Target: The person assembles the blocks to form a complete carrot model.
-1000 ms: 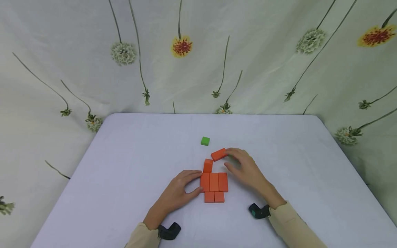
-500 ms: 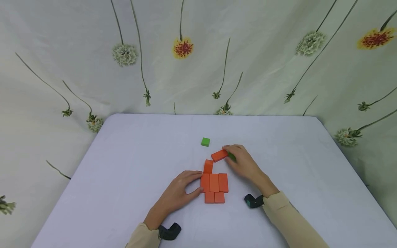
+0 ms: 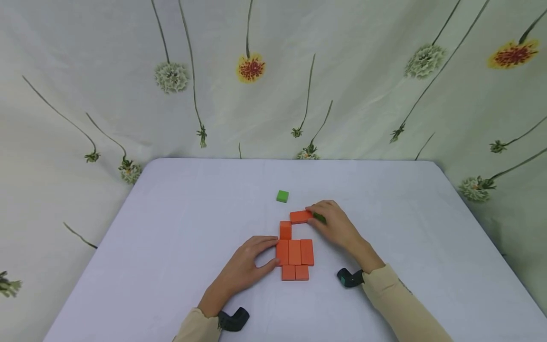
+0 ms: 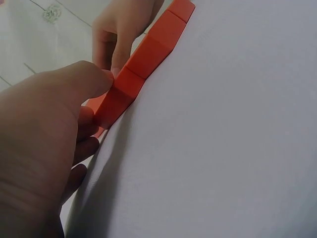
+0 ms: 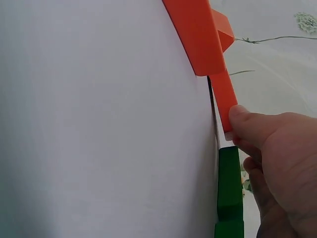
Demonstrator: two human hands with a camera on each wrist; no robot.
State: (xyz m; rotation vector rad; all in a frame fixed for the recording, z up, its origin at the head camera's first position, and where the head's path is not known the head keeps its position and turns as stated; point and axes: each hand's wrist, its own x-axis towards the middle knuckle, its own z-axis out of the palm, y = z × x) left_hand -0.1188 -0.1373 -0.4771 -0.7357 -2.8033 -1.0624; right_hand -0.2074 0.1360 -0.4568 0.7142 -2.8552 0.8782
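Note:
In the head view, several flat orange blocks stand together mid-table, with three upright blocks side by side and two shorter ones below. My left hand holds the leftmost block, index fingertip at its upper corner and thumb at its lower one. A narrow orange block joins the group's top left. Above it my right hand pinches a further orange block at its right end, lying crosswise. A green block is close by that hand, largely covered by it in the head view.
Another green block lies alone farther back on the white table. In the right wrist view a second green block adjoins the first. A flower-patterned cloth hangs behind the table's far edge.
My right thumb has come in against the crosswise orange block, which has turned from slanting to nearly level. The narrow block beneath it has straightened slightly. My left hand stays put.

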